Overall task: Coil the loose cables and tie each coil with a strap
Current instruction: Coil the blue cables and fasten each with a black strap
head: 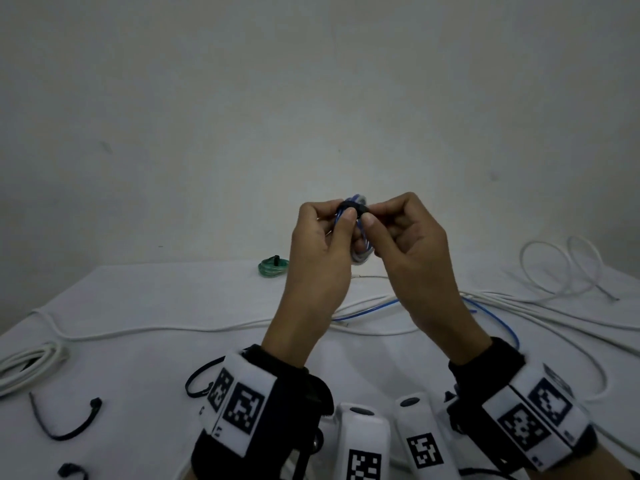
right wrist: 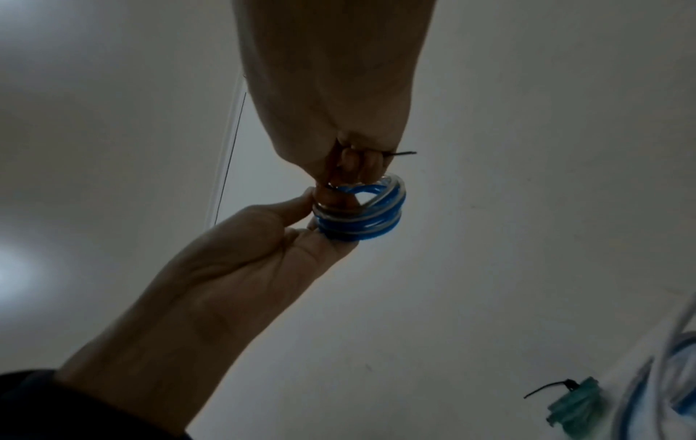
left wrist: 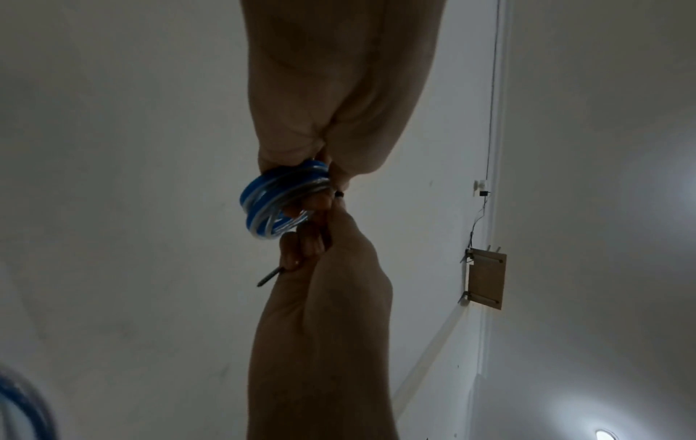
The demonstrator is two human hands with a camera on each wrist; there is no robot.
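Hands, left (head: 320,244) and right (head: 410,242), each grip pinching strap (head: 355,206) around blue-and-white coil (right wrist: 361,213).

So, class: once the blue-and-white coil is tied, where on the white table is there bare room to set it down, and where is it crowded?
Bare cloth lies left of the green coil, above the long white cable, and between that cable and the loose black straps. The right side is crowded with white loops and blue cable; the near edge holds white devices.
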